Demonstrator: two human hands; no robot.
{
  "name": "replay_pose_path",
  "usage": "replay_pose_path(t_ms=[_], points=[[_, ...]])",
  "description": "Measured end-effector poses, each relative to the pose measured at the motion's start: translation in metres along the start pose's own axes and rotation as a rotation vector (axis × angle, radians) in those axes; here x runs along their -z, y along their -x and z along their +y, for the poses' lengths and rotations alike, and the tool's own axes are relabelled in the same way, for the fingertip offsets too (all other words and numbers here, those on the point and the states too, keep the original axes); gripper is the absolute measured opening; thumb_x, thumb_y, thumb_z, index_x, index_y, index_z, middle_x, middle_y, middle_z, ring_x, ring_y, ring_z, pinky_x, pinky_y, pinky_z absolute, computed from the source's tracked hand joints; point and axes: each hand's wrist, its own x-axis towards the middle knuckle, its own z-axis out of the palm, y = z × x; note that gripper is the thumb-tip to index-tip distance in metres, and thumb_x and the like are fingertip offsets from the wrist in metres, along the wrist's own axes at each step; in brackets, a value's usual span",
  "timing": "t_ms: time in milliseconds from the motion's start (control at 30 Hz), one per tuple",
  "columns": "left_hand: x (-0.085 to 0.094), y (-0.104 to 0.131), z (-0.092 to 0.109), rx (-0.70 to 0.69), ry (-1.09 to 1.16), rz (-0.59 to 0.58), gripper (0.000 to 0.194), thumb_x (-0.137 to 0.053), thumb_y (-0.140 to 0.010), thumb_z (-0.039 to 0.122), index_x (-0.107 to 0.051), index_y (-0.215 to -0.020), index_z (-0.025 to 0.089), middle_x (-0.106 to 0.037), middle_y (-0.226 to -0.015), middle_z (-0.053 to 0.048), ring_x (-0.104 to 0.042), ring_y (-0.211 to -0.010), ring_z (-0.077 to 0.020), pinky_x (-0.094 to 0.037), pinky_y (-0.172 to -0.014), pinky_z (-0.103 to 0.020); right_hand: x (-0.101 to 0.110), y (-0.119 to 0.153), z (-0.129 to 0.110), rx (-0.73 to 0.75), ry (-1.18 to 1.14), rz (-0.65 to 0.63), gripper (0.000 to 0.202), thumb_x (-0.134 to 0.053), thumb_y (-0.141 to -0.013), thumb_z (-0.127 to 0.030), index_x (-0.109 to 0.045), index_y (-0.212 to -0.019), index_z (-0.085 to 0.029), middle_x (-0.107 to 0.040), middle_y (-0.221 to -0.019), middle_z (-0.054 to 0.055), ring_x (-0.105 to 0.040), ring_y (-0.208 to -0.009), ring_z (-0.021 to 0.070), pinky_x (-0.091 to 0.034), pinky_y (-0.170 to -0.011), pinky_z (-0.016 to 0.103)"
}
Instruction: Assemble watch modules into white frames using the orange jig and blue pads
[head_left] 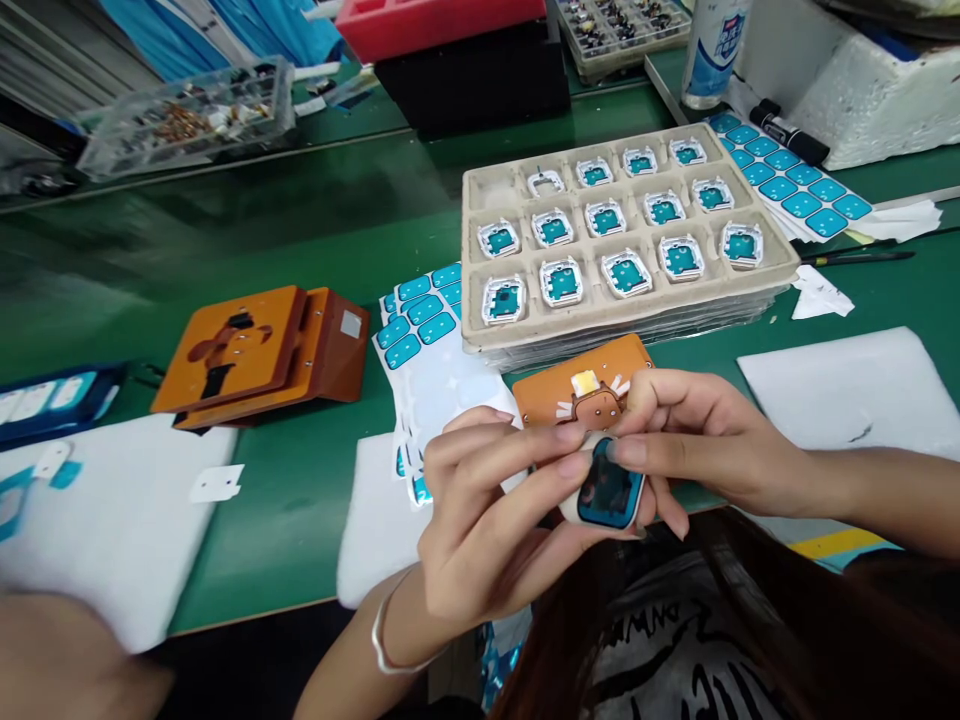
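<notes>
The left hand (480, 520) and right hand (705, 440) both grip a white-rimmed, dark-screened rounded watch case (611, 490), the left along its left side, the right at its far edge; its long axis points away from the body. Its underside is hidden from me. Beyond, a partly covered orange board (547, 392), then a beige moulded tray (476, 325).

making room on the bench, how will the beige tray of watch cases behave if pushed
The beige tray probably slides rather than tips, being broad and low. Its watch cases, with space around them, may shift if jolted.
</notes>
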Motion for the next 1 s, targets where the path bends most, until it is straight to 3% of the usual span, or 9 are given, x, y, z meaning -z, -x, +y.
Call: replay_pose_path(t_ms=[267,400,533,667,800,1000], points=[[-0.001,0.001,0.001,-0.009,-0.006,0.0,0.038,-0.081,-0.075,0.039,-0.066,-0.106,0.025,-0.069,-0.111,-0.003,-0.06,-0.094,-0.0216,-0.052,-0.085,-0.041,-0.001,0.002,-0.003,-0.032,0.043,-0.012,0.034,-0.071,-0.085,-0.042,-0.049,-0.075,-0.017,-0.065,-0.064,-0.003,-0.062,-0.047,0.0064,-0.049,-0.04,0.013],[0.001,-0.005,0.002,-0.016,0.047,-0.064,0.044,-0.077,-0.078,0.043,-0.063,-0.116,0.024,-0.072,-0.105,-0.005,-0.06,-0.09,-0.0227,-0.048,-0.087,-0.044,0.0,0.003,-0.002,-0.069,0.078,-0.031,0.032,-0.073,-0.084,-0.032,-0.045,-0.075,-0.019,-0.06,-0.058,-0.007,-0.06,-0.045,0.0058,-0.046,-0.038,0.011],[0.0,-0.011,0.0,0.074,0.29,-0.185,0.058,-0.068,-0.084,0.05,-0.053,-0.133,0.023,-0.07,-0.114,-0.008,-0.061,-0.1,-0.0236,-0.048,-0.085,-0.04,0.001,0.003,-0.003,-0.141,0.058,-0.071,0.033,-0.078,-0.077,-0.02,-0.045,-0.083,-0.019,-0.063,-0.064,-0.007,-0.064,-0.049,0.0074,-0.048,-0.04,0.011],[-0.005,-0.009,-0.003,0.255,0.536,-0.119,0.058,-0.067,-0.085,0.052,-0.053,-0.134,0.024,-0.066,-0.12,-0.01,-0.059,-0.109,-0.0242,-0.049,-0.088,-0.038,0.005,0.001,-0.005,-0.134,-0.082,-0.152,0.031,-0.073,-0.077,-0.005,-0.052,-0.097,-0.016,-0.068,-0.076,-0.004,-0.07,-0.064,0.0082,-0.057,-0.056,0.014],[-0.009,-0.007,-0.005,0.404,0.698,-0.062,0.055,-0.07,-0.082,0.051,-0.057,-0.13,0.027,-0.065,-0.114,-0.009,-0.059,-0.108,-0.0242,-0.052,-0.091,-0.04,0.01,-0.002,-0.006,-0.136,-0.169,-0.175,0.026,-0.07,-0.08,-0.005,-0.059,-0.102,-0.014,-0.07,-0.085,-0.001,-0.073,-0.072,0.0099,-0.058,-0.063,0.015],[-0.01,-0.007,-0.007,0.391,0.723,-0.04,0.049,-0.07,-0.085,0.044,-0.057,-0.13,0.028,-0.065,-0.117,-0.01,-0.058,-0.111,-0.0239,-0.052,-0.093,-0.039,0.01,-0.004,-0.004,-0.135,-0.184,-0.124,0.029,-0.077,-0.078,-0.012,-0.061,-0.102,-0.013,-0.07,-0.082,0.0,-0.073,-0.07,0.0113,-0.059,-0.065,0.019]])
